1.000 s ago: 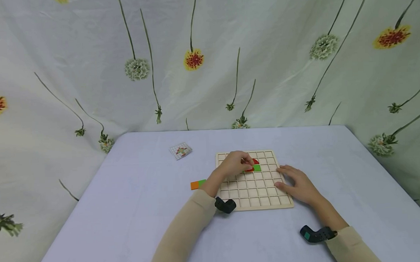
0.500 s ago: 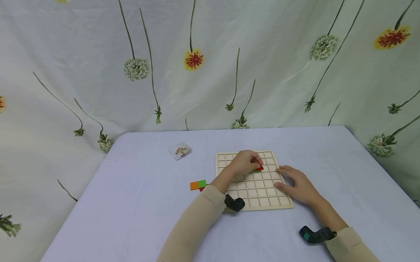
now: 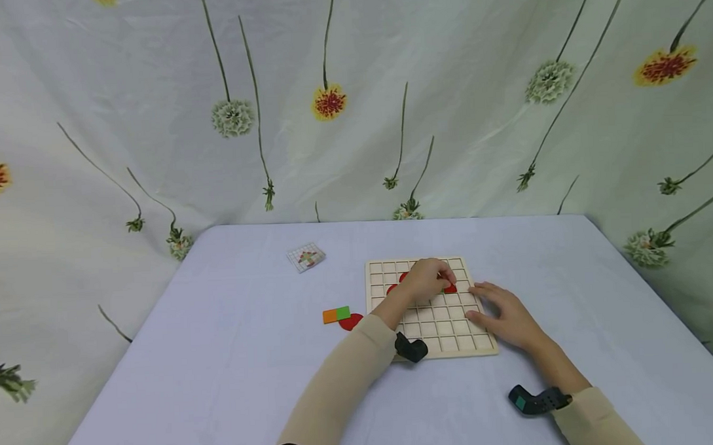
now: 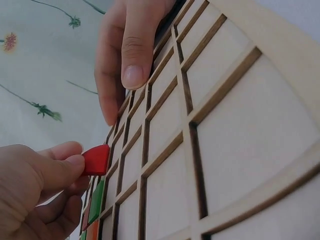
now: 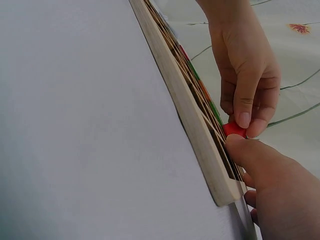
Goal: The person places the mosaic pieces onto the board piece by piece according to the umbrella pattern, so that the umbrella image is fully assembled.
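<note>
The left hand [image 3: 423, 282] reaches over the wooden grid board [image 3: 431, 328] and pinches a small red tile with one rounded side [image 4: 96, 160]. In the left wrist view, thumb and fingertips hold this tile at the grid, just beyond a green tile [image 4: 96, 201]. The right hand [image 3: 504, 314] rests at the board's right edge, fingers spread and nearly straight. From the right wrist camera, the right thumb lies close to the pinched tile. Other red tiles [image 3: 392, 289] sit in the grid, partly hidden by the left hand and forearm.
Left of the board lie an orange tile [image 3: 329, 316], a green tile [image 3: 343, 312] and red rounded pieces [image 3: 352, 322] on the white tablecloth [image 3: 220, 358]. Farther back is a small pattern card [image 3: 306, 257]. A flower-printed cloth [image 3: 476, 113] hangs behind the table.
The left hand has moved rightward across the board with the red tile. More of the red pieces left of the board now shows. The right hand has stayed in place.
</note>
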Motion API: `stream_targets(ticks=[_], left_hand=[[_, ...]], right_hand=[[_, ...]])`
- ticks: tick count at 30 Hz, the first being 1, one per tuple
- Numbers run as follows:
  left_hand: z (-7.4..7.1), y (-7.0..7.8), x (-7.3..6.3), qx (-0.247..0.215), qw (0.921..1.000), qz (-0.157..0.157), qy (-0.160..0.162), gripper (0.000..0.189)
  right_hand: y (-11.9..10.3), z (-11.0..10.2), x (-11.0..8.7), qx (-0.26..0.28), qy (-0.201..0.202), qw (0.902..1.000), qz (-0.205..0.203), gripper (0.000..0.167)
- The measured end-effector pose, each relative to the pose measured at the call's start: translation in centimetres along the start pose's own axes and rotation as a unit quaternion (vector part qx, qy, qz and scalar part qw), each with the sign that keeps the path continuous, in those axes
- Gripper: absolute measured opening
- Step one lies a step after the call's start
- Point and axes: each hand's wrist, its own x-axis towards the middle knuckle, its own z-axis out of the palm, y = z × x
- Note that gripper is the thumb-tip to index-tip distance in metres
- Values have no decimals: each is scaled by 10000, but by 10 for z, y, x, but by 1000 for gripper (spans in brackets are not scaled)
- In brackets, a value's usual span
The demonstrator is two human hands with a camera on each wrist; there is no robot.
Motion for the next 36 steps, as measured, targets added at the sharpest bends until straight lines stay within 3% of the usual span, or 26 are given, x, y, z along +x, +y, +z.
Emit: stream_targets(ticks=[11,24,36], left_hand=[[2,1,2,370,9992,-55,133,18],[6,-7,3,735,9971,127,140,20],[4,-3,-1,714,9974,129,-27,22]], right_hand=[[2,1,1,-22,36,10000,-40,53],[2,1,2,-64,46,9999,-117,53],[4,1,1,-47,34,9999,-100,52]])
